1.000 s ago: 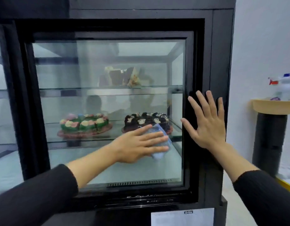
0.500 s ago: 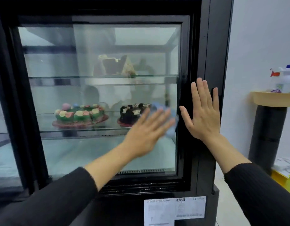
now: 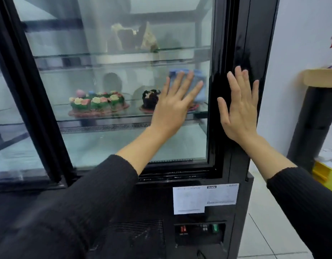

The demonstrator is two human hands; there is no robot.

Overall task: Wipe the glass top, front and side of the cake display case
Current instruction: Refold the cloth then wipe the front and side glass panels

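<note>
1. Head view, cake display case (image 3: 241,43): black-framed upright cabinet with a glass front (image 3: 114,146); fills most of the frame.
2. Left hand (image 3: 172,107): flat against the glass front near its right edge, fingers spread and pointing up and to the right; grip apart, palm pressing a cloth to the pane rather than closing around it.
3. Cloth (image 3: 198,85): light blue, pinned between left hand and glass; its top and right edges show past the fingertips.
4. Right hand (image 3: 240,109): open, fingers apart, laid flat on the glossy black right-hand frame of the case; grip holds nothing.
5. Sleeves: both arms in black ribbed knit, pushed back from the wrists.
6. Flower cake (image 3: 97,104): green with pink and cream flowers, on the middle glass shelf (image 3: 135,114), left of the left hand.
7. Dark cake (image 3: 150,99): same shelf, partly hidden behind the left hand.
8. White label (image 3: 204,198): stuck on the black lower panel below the glass.
9. Switches (image 3: 198,229): red and green, in a recess beneath the label.
</note>
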